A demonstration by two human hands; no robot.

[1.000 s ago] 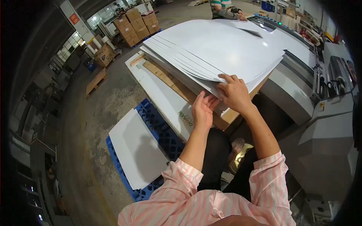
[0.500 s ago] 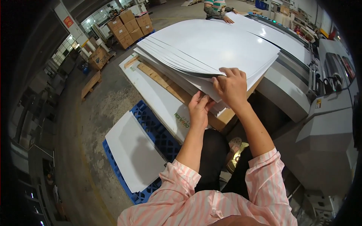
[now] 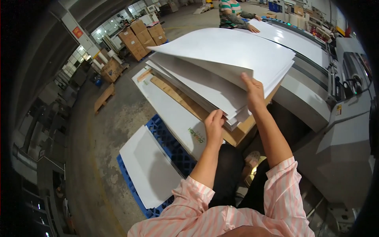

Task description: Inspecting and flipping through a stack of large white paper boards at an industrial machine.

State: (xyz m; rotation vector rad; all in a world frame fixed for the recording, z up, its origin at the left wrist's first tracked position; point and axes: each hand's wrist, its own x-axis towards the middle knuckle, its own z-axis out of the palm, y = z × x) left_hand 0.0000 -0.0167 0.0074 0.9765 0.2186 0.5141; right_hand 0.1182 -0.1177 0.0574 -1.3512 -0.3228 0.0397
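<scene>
A stack of large white sheets (image 3: 209,85) lies on a board-topped platform in front of me. My right hand (image 3: 254,91) grips the near corner of the lifted top sheet (image 3: 221,45), thumb on its upper face. That sheet bows upward, leaving a wide gap over the sheets below. My left hand (image 3: 214,128) is closed at the near left corner of the lower stack, fingers pinching the sheet edges there. How many sheets lie in either grip cannot be made out.
On the left a blue plastic pallet (image 3: 127,173) carries a smaller pile of white sheets (image 3: 148,166). A grey machine (image 3: 339,130) stands close on my right. At the far side a co-worker's hand (image 3: 252,28) rests by the sheets. Cardboard boxes (image 3: 138,37) are stacked at the back left.
My right hand has raised the top sheet's corner, and the slim fanned edges have become one wide gap. My left hand has shifted slightly lower in view, staying at the stack's corner.
</scene>
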